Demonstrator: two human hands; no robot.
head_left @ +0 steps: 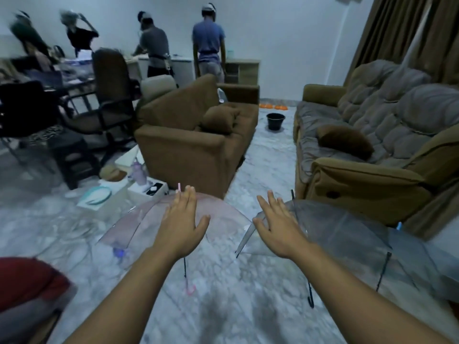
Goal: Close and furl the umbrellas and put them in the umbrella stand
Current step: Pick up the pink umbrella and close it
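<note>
Marble floor [223,306] takes up the near middle of the head view, bare between the 2 forearms and running back as a lane between the brown armchair [196,140] and the grey-cushioned sofa [372,135] to a black bucket [275,121] near the far wall. Both hands are stretched forward, palms down. The left hand [182,222] has its fingers straight and slightly spread and holds nothing; the right hand [278,224] is the same, fingers apart and free.

Under and beyond the left hand an open clear umbrella with pink trim [139,224] lies on the floor, its pink tip [179,186] rising past the fingertips and its pink hooked handle [190,290] resting between the arms. Under the right hand lies an open clear umbrella with black trim [347,234], its black hook [311,302] beside the right forearm. A third clear canopy with a blue tip [399,225] is cut off at the right edge.

Whether either hand touches a canopy cannot be told. Boxes and a lilac bottle [139,173] crowd the floor left of the armchair, and a red cushion [27,281] fills the lower left corner. Office chairs [109,90] and 4 blurred people stand at the back left.
</note>
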